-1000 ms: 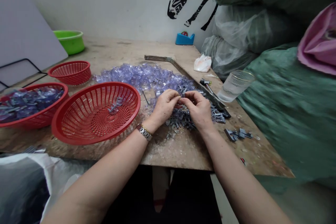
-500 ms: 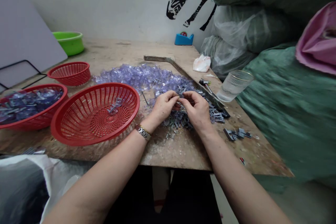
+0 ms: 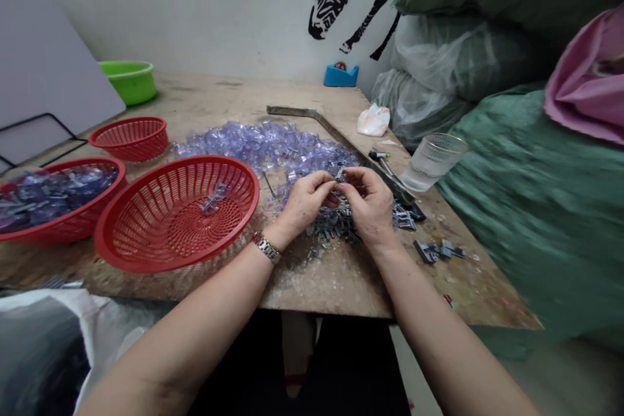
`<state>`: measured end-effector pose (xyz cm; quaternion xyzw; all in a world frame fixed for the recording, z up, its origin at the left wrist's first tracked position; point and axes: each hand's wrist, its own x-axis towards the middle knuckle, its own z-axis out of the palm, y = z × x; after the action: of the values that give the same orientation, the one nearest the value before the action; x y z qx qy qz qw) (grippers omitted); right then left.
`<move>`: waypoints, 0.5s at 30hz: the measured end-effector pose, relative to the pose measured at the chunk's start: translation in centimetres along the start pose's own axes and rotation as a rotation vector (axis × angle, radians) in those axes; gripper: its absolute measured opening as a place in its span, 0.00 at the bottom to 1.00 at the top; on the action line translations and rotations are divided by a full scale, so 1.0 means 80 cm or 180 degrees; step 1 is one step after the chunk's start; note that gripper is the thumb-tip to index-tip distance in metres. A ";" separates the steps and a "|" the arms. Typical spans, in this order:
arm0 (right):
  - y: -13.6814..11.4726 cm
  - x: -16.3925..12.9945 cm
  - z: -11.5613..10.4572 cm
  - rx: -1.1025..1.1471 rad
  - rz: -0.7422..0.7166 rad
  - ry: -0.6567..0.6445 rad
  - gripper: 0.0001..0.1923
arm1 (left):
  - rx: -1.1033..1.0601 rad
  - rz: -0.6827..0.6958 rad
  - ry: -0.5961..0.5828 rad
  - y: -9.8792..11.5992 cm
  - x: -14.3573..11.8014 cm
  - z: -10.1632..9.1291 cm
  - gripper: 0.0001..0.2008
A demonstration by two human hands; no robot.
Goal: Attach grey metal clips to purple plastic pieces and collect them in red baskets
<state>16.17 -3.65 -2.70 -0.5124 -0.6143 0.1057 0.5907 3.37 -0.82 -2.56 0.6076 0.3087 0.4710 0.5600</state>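
My left hand (image 3: 308, 198) and my right hand (image 3: 368, 205) meet over the middle of the table, thumbs and fingertips pinched close together. Between them a small grey plastic piece (image 3: 338, 173) shows above the fingertips; its lower part is hidden by the fingers. Directly below and behind lies a heap of small grey plastic parts (image 3: 336, 227). Beyond it spreads a pile of clear purplish plastic pieces (image 3: 263, 143). To the left, a large red basket (image 3: 141, 257) holds a clear piece with grey parts (image 3: 213, 198).
A full red basket (image 3: 58, 231) and a smaller red basket (image 3: 129, 136) stand at left, with a green basin (image 3: 129, 81) behind. A bent metal strip (image 3: 336, 133) borders the piles. A glass (image 3: 431, 162), grey blocks (image 3: 436, 251) and green sacks (image 3: 526, 208) are at right.
Between my fingertips the grey piece now shows more clearly. My right hand has shifted slightly; both hands stay together over the heap.
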 end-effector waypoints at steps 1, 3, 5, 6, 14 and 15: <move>0.000 0.000 0.000 -0.0035 -0.0072 0.0017 0.10 | -0.0049 -0.0052 0.0002 0.000 0.000 0.000 0.08; 0.000 0.000 -0.001 -0.0098 -0.0229 0.0054 0.13 | -0.0159 -0.0196 0.0005 0.001 0.001 -0.001 0.07; 0.001 0.000 0.000 -0.0164 -0.0412 0.0103 0.15 | -0.0274 -0.0314 0.0004 0.001 0.001 -0.003 0.06; 0.001 0.000 0.000 -0.0184 -0.0492 0.0123 0.15 | -0.0320 -0.0341 -0.0001 0.002 0.002 -0.004 0.05; -0.001 -0.002 0.000 0.0017 -0.0497 0.0174 0.14 | -0.0670 -0.0371 -0.0072 0.006 -0.002 -0.003 0.07; -0.002 -0.002 -0.001 0.0132 -0.0468 0.0197 0.14 | -0.0797 -0.0337 -0.0064 0.011 -0.004 -0.003 0.07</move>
<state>16.13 -3.87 -2.68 -0.4566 -0.6294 0.0588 0.6260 2.95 -1.16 -1.82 0.5205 0.2735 0.4696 0.6586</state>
